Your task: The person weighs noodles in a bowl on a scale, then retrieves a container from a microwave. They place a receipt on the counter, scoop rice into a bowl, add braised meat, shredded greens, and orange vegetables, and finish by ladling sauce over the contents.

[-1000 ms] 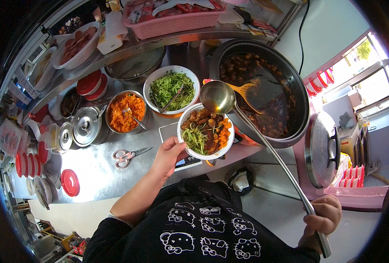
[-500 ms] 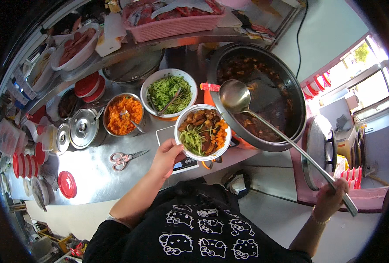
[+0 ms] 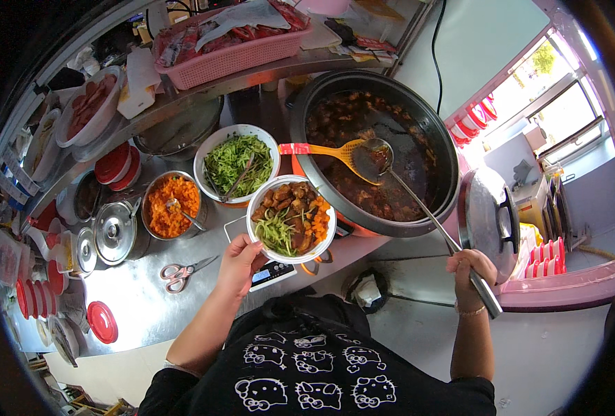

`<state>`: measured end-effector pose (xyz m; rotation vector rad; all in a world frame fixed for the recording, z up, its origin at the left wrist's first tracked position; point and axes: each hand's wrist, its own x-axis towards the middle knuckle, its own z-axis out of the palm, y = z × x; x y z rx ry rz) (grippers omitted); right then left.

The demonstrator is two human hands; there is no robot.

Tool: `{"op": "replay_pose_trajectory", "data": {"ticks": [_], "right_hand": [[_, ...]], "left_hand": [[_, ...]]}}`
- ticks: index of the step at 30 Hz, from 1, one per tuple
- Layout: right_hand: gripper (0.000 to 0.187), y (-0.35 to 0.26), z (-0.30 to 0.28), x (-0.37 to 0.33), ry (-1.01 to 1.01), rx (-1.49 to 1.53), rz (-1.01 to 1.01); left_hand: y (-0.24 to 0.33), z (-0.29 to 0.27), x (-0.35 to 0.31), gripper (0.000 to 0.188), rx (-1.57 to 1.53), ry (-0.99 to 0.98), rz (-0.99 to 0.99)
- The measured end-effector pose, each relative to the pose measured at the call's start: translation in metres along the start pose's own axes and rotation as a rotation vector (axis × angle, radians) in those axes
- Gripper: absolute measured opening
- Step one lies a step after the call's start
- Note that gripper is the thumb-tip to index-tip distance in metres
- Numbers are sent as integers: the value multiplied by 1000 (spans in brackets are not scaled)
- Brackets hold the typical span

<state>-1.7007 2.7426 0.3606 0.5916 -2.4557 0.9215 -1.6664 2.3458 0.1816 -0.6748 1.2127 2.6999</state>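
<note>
My left hand (image 3: 239, 262) grips the near-left rim of a white round bowl (image 3: 333, 223), thumb uppermost. In that bowl lie browned meat chunks, shredded cucumber and diced orange carrot. My right hand (image 3: 470, 277) is closed round the handle of a long metal ladle (image 3: 425, 211). The ladle's head is over the dark broth in a big black pot (image 3: 449, 166), with some dark liquid in it. An orange slotted spoon (image 3: 328, 150) rests across the pot's left rim, its perforated head touching or just under the ladle.
Left of the pot stand a white bowl of shredded cucumber (image 3: 238, 163) and a metal pot of carrot (image 3: 172, 204). Scissors (image 3: 177, 277), a scale (image 3: 273, 274) and a red lid (image 3: 102, 322) lie on the steel counter. A pink basket (image 3: 231, 64) sits on the shelf above.
The ladle's head has moved from the pot's left rim to over the broth, and now holds dark liquid. My right hand has come inward and up. The slotted spoon's head has come into sight.
</note>
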Motion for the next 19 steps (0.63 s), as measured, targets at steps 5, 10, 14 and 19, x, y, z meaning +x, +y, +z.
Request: {"op": "replay_pose_trajectory", "data": {"ticks": [5,10,14,19], "right_hand": [[17,1,-2,1,68,166,168],[14,8,4,7,180,242,356],[20,8,-10,12,332,306,530],[21,11,-25,9,401,232,521]], "left_hand": [[-2,-4,3,4,10,22,-5],[0,-3,3,5,30,6,15],[3,1,1,5,20,27,-3],[8,2,-2,10,0,-11,-22]]}}
